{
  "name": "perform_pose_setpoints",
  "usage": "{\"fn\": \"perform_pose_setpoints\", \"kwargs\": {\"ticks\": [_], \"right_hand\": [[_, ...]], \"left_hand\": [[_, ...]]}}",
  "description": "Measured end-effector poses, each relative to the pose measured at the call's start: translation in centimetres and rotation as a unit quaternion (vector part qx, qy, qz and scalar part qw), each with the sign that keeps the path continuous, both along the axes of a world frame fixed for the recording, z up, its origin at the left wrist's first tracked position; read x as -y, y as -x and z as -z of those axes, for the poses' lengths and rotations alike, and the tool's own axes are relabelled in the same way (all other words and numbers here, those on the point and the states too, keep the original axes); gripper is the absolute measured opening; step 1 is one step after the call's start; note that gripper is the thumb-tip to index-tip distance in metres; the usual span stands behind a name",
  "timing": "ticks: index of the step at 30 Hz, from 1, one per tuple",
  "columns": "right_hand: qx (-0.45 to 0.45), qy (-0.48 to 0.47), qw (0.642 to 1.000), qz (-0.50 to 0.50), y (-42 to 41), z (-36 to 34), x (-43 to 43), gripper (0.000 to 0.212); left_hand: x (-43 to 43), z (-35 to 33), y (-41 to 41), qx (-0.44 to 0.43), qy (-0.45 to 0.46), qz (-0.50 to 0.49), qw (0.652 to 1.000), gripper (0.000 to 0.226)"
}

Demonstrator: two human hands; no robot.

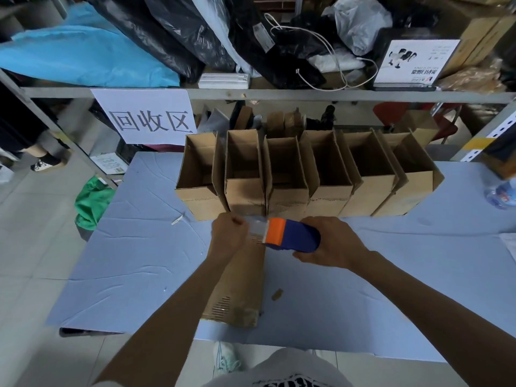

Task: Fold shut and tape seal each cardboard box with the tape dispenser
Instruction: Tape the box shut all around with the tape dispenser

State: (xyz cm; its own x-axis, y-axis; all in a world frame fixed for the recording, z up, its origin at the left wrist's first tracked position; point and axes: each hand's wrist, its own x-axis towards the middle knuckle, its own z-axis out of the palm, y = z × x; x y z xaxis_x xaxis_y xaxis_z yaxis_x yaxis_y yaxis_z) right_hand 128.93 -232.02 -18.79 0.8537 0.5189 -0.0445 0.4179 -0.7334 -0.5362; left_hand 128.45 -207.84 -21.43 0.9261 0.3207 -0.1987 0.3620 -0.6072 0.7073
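A closed cardboard box (241, 286) lies lengthwise on the blue table (134, 261), directly in front of me. My right hand (332, 244) grips a blue and orange tape dispenser (290, 236) over the box's far end. My left hand (227, 233) pinches the clear tape end (257, 223) that comes out of the dispenser's orange head. Behind them, several open cardboard boxes (304, 174) stand side by side in a row with their flaps up.
A metal shelf (279, 94) with bags, cables and a paper sign (148, 118) runs behind the table. A plastic water bottle (502, 195) lies at the table's right edge. Small scraps (277, 294) lie on the tabletop. A green cloth (93, 202) lies on the floor at left.
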Motion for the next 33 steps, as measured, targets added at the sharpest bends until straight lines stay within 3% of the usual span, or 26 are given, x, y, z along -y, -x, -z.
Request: {"fn": "perform_pose_setpoints", "kwargs": {"ticks": [3,11,13,15,19,26,33], "right_hand": [[-0.002,0.038,0.999,0.014,0.0,0.3,2.1,0.061],[-0.034,0.095,0.994,0.031,-0.9,0.4,3.3,0.061],[-0.031,0.090,0.995,0.037,-0.8,0.4,3.4,0.061],[-0.023,0.090,0.995,0.045,-0.9,0.3,3.5,0.061],[-0.021,0.101,0.994,0.046,-1.4,0.5,4.0,0.061],[-0.034,0.112,0.992,0.039,-1.8,1.0,4.3,0.061],[-0.033,0.120,0.992,0.037,-2.2,1.3,3.6,0.062]], "left_hand": [[-1.8,-0.4,-0.7,-0.047,0.108,-0.005,0.993,0.020],[0.1,0.7,-0.6,-0.102,0.160,-0.013,0.982,0.009],[0.5,0.7,-0.5,-0.094,0.146,-0.014,0.985,0.004],[0.5,1.3,-0.6,-0.069,0.124,0.004,0.990,0.017],[0.1,1.8,-0.4,-0.051,0.149,0.016,0.987,0.011],[0.2,1.6,-0.6,-0.078,0.165,0.028,0.983,0.017],[-0.1,2.6,-0.7,-0.057,0.092,0.034,0.994,0.040]]}}
